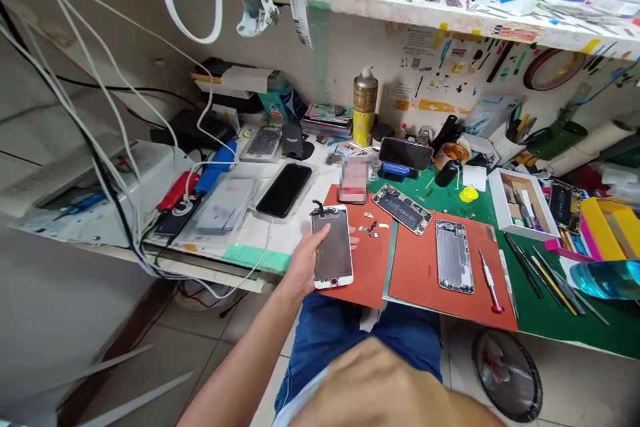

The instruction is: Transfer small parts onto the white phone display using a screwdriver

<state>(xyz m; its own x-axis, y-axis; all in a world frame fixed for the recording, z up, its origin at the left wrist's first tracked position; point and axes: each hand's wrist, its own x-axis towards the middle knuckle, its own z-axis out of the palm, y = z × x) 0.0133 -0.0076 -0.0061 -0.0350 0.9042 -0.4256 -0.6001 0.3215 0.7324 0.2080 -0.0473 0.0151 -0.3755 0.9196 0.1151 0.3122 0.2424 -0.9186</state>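
My left hand [303, 260] holds a white-framed phone screen assembly [334, 250] at its left edge, thumb on its dark face and fingertips showing past the right edge. A black flex cable sticks out at its top. My right hand [373, 380] is a large blur low in the picture, close to the camera, its fingers not distinguishable. Small parts [371, 227] lie on the orange mat [373, 280] beside the screen. Further right are an opened phone with a battery [402, 209], a bare silver phone housing [454, 257] and a red-ended screwdriver [491, 283].
A black phone [285, 190] lies on the white tabletop at left. Tweezers [550, 280], a white box of tools [525, 207] and a blue bottle [607, 278] stand at right. A spray can [365, 107] is behind. Cables hang at left; a shelf [390, 13] crosses above.
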